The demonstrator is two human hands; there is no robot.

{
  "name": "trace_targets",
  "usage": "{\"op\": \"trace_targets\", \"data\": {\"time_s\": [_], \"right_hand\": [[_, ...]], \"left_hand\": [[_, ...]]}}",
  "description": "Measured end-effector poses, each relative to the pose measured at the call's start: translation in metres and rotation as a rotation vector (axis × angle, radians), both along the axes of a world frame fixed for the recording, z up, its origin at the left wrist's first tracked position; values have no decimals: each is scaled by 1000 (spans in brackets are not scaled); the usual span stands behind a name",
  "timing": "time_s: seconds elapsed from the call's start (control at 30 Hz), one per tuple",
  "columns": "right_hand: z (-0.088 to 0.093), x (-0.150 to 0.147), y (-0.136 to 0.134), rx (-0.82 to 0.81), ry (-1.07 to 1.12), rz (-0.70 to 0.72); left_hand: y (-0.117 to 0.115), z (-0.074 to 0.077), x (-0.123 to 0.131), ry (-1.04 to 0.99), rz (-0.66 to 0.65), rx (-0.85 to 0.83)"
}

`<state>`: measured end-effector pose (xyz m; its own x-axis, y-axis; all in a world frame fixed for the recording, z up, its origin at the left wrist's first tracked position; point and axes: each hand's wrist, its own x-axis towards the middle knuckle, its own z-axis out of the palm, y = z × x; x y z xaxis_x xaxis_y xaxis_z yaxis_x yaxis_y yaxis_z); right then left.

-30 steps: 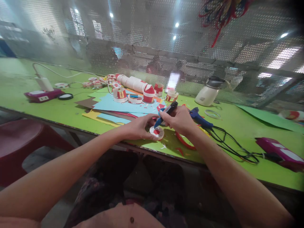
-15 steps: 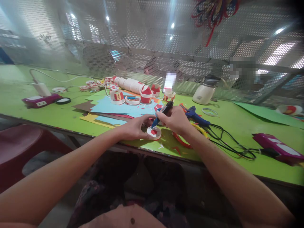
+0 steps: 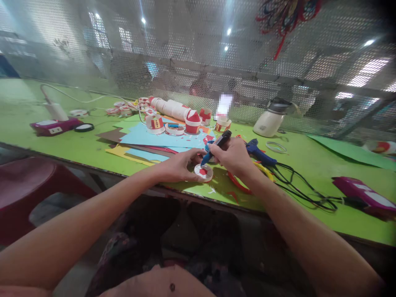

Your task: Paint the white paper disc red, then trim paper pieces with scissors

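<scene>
A small round white piece with a red centre and dark lines on its face (image 3: 203, 173), like a cut-down paper cup, rests on the green table near its front edge. My left hand (image 3: 177, 166) grips it from the left, thumb at the near side and fingers curled behind. My right hand (image 3: 234, 153) is closed around a blue-and-black marker pen (image 3: 218, 145), slanted with its blue tip down at the top of the disc. Just right of the disc, a red and yellow ring (image 3: 266, 170) lies partly under my right wrist. Scraps of paper (image 3: 212, 189) lie close by.
Behind my hands are stacked coloured paper sheets (image 3: 145, 137) and red-and-white paper cups (image 3: 192, 123). A blue glue gun (image 3: 261, 152) with black cords lies to the right. Farther out are a white kettle (image 3: 268, 122) and purple power strips (image 3: 363, 196), (image 3: 55, 126).
The view has shifted slightly, so everything sits a little differently in the picture. Both hands keep their holds, and the pen tip remains at the disc's top.
</scene>
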<state>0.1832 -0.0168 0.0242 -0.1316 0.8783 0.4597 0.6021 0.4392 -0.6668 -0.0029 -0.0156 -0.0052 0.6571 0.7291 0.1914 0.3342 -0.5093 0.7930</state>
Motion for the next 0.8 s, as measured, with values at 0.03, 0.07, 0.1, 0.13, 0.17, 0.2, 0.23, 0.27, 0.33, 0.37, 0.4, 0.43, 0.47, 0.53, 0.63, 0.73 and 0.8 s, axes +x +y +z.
{"op": "trace_targets", "data": {"time_s": [0.03, 0.07, 0.1, 0.13, 0.17, 0.2, 0.23, 0.27, 0.33, 0.37, 0.4, 0.43, 0.47, 0.53, 0.63, 0.73, 0.8], "right_hand": [[0, 0, 0, 3, -5, -2], [0, 0, 0, 5, -7, -4], [0, 0, 0, 3, -10, -4], [0, 0, 0, 0, -13, -2], [0, 0, 0, -1, -15, -1], [0, 0, 0, -1, -16, -1], [0, 0, 0, -2, -17, -2], [0, 0, 0, -1, -17, -2], [0, 0, 0, 1, -11, -1], [0, 0, 0, 3, -8, 0], [0, 0, 0, 4, -6, 0], [-1, 0, 0, 5, -7, -2], [-1, 0, 1, 5, -10, -6], [-1, 0, 1, 2, -16, -10], [-1, -1, 0, -3, -13, -7], [0, -1, 0, -14, -12, -9], [1, -1, -1, -21, -12, -10]], "left_hand": [[0, 0, 0, 5, 2, 2], [-1, 1, 0, 6, 3, 3], [-1, 1, 0, 6, 2, 3], [-1, 1, 0, 7, -1, 3], [0, 1, 0, 6, -3, 5], [0, 1, 0, 6, -5, 8], [0, 0, 0, 9, -4, 15], [1, 0, 0, 12, -3, 22], [1, -1, 0, 15, -1, 32], [1, -2, 0, 16, -3, 33], [2, -2, -1, 14, -5, 33], [2, -3, -1, 9, -7, 32], [2, -3, -1, 2, -10, 32], [2, -3, -1, -7, -17, 31], [2, -2, 0, -9, -21, 21], [0, -1, 0, -19, -22, 7], [0, -1, 0, -21, -21, -1]]}}
